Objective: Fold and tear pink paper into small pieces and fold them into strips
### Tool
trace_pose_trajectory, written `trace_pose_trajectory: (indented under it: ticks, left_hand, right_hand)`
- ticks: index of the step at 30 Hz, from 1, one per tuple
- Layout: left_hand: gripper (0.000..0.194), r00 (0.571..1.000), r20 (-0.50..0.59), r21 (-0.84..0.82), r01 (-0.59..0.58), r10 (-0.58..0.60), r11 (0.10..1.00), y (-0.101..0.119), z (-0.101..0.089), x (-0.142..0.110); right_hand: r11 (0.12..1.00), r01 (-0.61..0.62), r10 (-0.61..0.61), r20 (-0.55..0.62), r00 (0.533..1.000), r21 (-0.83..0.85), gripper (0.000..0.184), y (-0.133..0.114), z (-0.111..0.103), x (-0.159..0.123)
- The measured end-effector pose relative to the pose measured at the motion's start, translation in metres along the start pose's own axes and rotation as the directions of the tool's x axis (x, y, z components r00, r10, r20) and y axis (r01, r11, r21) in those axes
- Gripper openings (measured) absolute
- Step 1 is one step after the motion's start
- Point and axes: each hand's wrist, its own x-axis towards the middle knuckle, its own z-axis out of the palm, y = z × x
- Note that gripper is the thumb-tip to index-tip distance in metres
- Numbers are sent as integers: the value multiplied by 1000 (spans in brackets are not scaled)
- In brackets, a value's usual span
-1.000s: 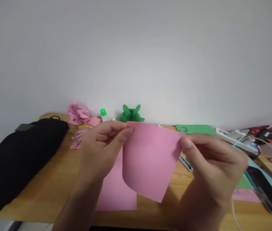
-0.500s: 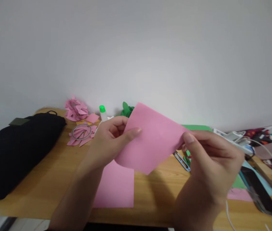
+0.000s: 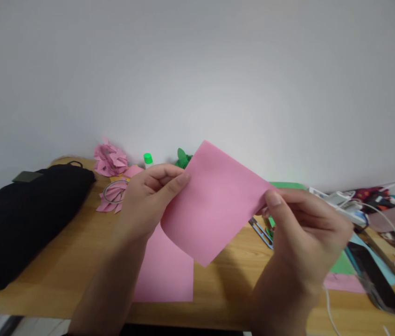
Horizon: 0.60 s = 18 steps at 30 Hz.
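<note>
I hold a pink paper square (image 3: 214, 200) up above the wooden desk (image 3: 64, 261), turned like a diamond with one corner pointing up. My left hand (image 3: 148, 198) pinches its left edge between thumb and fingers. My right hand (image 3: 305, 233) pinches its right corner. The lower left part of the paper curls toward me. Under it on the desk lies a second flat pink sheet (image 3: 165, 275).
A black bag (image 3: 18, 219) lies at the left. At the back stand pink paper petals (image 3: 109, 161), a metal ring (image 3: 115, 191), a green-capped glue bottle (image 3: 148, 159) and a green paper piece (image 3: 182, 158). Small snips (image 3: 260, 232), green paper, a white power strip (image 3: 337, 200), cables and a phone (image 3: 372, 270) crowd the right.
The pink square has been turned from nearly level to a diamond tilt, its top corner rising. Both hands kept their pinch and shifted slightly.
</note>
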Motion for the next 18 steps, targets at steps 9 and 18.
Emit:
trace_pose_trajectory:
  ticks: [9,18]
  left_hand:
    - [6,989,-80,107,-115,123,988,0,1,-4]
    - [9,988,-88,107,-116,125,988,4,3,-4]
  right_hand:
    - [999,39,-39,-14,999,-2,13,1,-1,1]
    - [998,56,-55,9,998,-14,13,0,-2,1]
